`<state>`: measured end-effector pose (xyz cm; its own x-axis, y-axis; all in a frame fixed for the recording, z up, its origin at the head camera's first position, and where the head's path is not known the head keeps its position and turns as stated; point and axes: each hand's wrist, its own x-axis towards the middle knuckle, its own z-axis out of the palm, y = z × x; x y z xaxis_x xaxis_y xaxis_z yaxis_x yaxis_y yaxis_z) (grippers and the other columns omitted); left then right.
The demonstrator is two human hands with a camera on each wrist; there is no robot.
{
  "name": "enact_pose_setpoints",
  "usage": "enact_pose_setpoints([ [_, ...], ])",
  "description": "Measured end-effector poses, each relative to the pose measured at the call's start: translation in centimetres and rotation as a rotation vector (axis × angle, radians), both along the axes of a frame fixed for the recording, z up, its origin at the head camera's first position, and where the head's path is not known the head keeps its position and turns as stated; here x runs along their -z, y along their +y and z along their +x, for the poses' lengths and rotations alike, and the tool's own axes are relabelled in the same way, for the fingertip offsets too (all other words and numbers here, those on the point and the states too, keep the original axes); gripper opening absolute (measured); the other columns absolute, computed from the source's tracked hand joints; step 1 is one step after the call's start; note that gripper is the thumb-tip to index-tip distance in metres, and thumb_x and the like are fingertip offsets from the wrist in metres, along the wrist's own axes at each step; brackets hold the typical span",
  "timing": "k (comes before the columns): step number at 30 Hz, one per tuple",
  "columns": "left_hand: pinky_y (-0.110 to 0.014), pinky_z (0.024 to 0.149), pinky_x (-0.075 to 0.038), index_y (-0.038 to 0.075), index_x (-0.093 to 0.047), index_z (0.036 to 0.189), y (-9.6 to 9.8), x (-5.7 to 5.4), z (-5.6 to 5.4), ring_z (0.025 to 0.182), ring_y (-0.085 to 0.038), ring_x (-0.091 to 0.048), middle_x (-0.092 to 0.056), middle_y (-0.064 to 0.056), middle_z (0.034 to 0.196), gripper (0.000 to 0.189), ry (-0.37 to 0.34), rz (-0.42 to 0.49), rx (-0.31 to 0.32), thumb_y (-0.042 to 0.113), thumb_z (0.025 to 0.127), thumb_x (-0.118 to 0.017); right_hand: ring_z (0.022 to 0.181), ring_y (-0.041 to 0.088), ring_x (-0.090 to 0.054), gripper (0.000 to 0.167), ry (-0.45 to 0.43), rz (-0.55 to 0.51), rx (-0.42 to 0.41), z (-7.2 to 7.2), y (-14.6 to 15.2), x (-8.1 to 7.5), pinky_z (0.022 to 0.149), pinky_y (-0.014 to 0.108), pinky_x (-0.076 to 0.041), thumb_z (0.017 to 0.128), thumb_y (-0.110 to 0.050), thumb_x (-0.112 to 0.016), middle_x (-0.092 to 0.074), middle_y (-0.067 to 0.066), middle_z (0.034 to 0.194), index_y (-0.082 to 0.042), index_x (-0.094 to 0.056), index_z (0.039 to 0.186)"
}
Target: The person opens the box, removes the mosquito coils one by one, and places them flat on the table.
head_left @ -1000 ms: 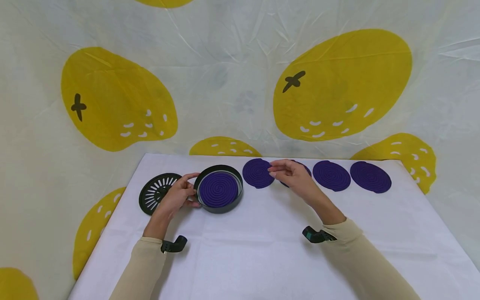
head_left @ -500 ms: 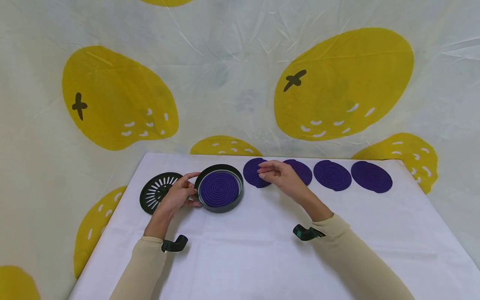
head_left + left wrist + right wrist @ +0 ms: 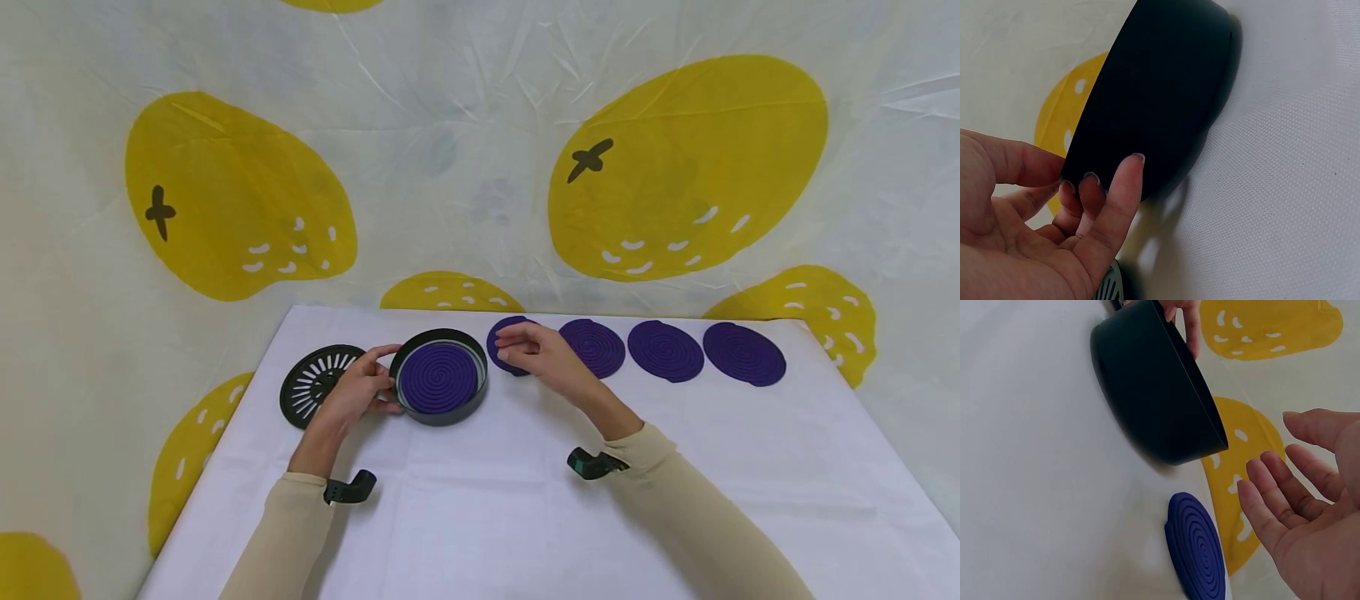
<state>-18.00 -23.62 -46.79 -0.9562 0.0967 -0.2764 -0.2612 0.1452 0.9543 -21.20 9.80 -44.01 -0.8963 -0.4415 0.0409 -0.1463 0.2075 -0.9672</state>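
Observation:
A round black mosquito coil holder (image 3: 467,410) stands on the table with a purple mosquito coil (image 3: 438,377) lying flat inside it. My left hand (image 3: 352,395) grips the holder's left side, its fingers at the rim and outer wall. In the left wrist view the hand (image 3: 1041,231) shows against the dark wall (image 3: 1154,81). My right hand (image 3: 546,357) hovers to the right of the holder, fingers loosely bent and holding nothing. It partly covers the nearest loose mosquito coil (image 3: 501,330). In the right wrist view this hand (image 3: 1310,506) has thumb and fingers apart.
A black slotted lid (image 3: 303,387) lies left of the holder, partly behind my left hand. More purple coils lie in a row along the back edge: a second coil (image 3: 596,348), a third (image 3: 665,351) and a fourth (image 3: 744,354). A patterned cloth (image 3: 450,167) hangs behind the table.
My right hand has moved left, from beside the second loose coil to over the first, toward the holder. The left hand and the holder have stayed in place.

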Motion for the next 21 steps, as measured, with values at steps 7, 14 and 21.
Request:
enact_pose_setpoints([
  [7, -0.042, 0.067, -0.064, 0.013, -0.041, 0.154, 0.0, 0.0, 0.0, 0.080, -0.022, -0.057, -0.041, -0.003, 0.089, 0.062, -0.006, 0.003, 0.001, -0.010, 0.096, -0.048, 0.112, 0.032, -0.066, 0.038, 0.006, 0.000, -0.030, -0.2, -1.3, 0.3, 0.088, 0.017, -0.056, 0.095, -0.005, -0.070, -0.063, 0.028, 0.128, 0.004, -0.061, 0.130],
  [14, -0.042, 0.068, -0.065, 0.013, -0.042, 0.153, 0.0, 0.0, 0.0, 0.081, -0.021, -0.055, -0.041, -0.003, 0.089, 0.062, -0.009, -0.003, -0.004, -0.009, 0.096, -0.048, 0.120, 0.039, -0.062, 0.045, 0.005, -0.014, -0.087, -0.6, -2.6, 0.5, 0.095, 0.027, -0.057, 0.092, -0.001, -0.071, -0.060, 0.027, 0.133, 0.008, -0.057, 0.134],
  [21, -0.042, 0.068, -0.064, 0.013, -0.042, 0.153, 0.0, 0.0, -0.1, 0.082, -0.020, -0.054, -0.040, -0.003, 0.089, 0.062, -0.006, -0.002, -0.002, -0.009, 0.096, -0.049, 0.127, 0.036, -0.058, 0.054, -0.012, 0.071, -0.126, -0.7, -3.5, 0.0, 0.103, 0.040, -0.054, 0.091, -0.012, -0.076, -0.060, 0.020, 0.136, 0.002, -0.057, 0.138],
])
